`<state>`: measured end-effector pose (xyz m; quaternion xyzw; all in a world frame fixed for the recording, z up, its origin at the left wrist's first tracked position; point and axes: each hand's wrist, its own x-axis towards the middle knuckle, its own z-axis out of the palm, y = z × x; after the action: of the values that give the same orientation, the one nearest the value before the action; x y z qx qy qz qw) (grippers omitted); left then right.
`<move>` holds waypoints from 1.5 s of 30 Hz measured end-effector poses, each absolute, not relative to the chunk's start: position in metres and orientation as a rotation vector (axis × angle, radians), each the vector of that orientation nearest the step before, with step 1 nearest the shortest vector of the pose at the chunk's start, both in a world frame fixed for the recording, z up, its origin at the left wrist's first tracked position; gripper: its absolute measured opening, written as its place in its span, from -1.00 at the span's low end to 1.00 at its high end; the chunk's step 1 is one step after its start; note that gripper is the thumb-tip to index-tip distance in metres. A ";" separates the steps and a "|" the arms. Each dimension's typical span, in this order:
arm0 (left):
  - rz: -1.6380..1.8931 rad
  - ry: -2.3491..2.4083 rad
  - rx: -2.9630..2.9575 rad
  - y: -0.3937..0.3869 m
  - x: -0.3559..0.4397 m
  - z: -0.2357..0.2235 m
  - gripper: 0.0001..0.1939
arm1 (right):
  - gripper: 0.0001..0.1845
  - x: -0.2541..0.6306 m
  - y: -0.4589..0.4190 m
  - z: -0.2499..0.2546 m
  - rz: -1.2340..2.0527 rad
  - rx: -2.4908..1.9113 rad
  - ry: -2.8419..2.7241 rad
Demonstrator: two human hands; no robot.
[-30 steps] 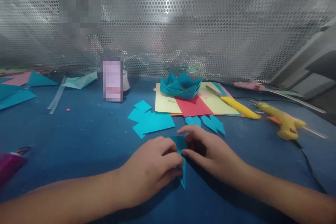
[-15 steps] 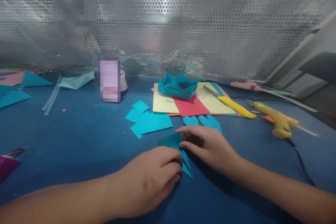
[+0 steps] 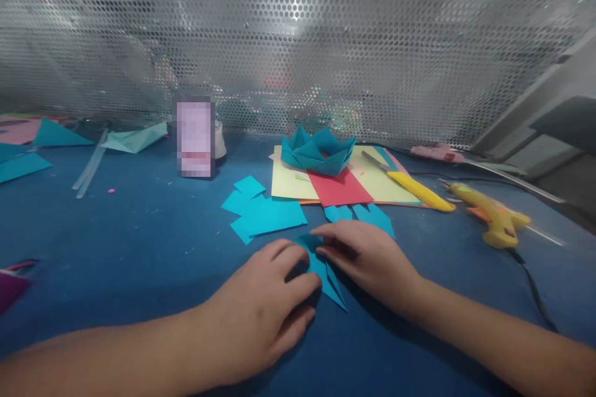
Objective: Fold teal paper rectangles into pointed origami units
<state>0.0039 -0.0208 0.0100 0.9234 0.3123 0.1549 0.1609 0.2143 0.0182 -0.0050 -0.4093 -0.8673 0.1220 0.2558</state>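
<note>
A folded blue paper [image 3: 328, 283] with a narrow pointed end lies on the table between my two hands. My left hand [image 3: 267, 304] is closed over its left side, with curled fingers pressed on it and covering part of it. Thumb and forefinger of my right hand [image 3: 372, 254] pinch at its upper right edge. Just beyond my hands are flat blue paper pieces [image 3: 274, 217] and two smaller blue pieces [image 3: 373, 217], partly tucked under a red paper strip [image 3: 342, 188].
A blue folded paper crown shape [image 3: 319, 152] stands on stacked coloured sheets [image 3: 291, 183]. A yellow utility knife [image 3: 419, 189], blade out, rests at the stack's right. Farther right lies a yellow glue gun [image 3: 500, 217] with its cord. A blurred-out upright phone-like object [image 3: 194, 136] stands at the back left.
My left hand has shifted slightly up and left, its fingers a little more spread over the paper, showing more of its pointed end. My right hand stays nearly in place.
</note>
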 end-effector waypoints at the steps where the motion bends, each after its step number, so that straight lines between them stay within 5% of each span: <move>1: 0.445 0.921 2.631 -0.020 0.004 0.011 -0.81 | -0.82 0.215 0.018 -0.006 0.306 -1.096 -2.360; 16: 0.462 0.993 2.665 -0.018 -0.004 0.005 -0.88 | -0.86 0.210 0.025 -0.010 0.240 -0.985 -2.381; 31: 0.439 0.988 2.659 -0.015 -0.006 0.001 -0.86 | -0.60 0.211 0.029 -0.014 -0.014 -0.832 -2.524; 45: 0.432 0.994 2.687 -0.015 -0.007 0.000 -0.85 | -0.65 0.212 0.027 -0.014 -0.123 -0.766 -2.653</move>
<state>-0.0065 -0.0150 0.0000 0.9205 0.3405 0.1481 0.1220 0.2121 0.0268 -0.0144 -0.2723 -0.9427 -0.0438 0.1875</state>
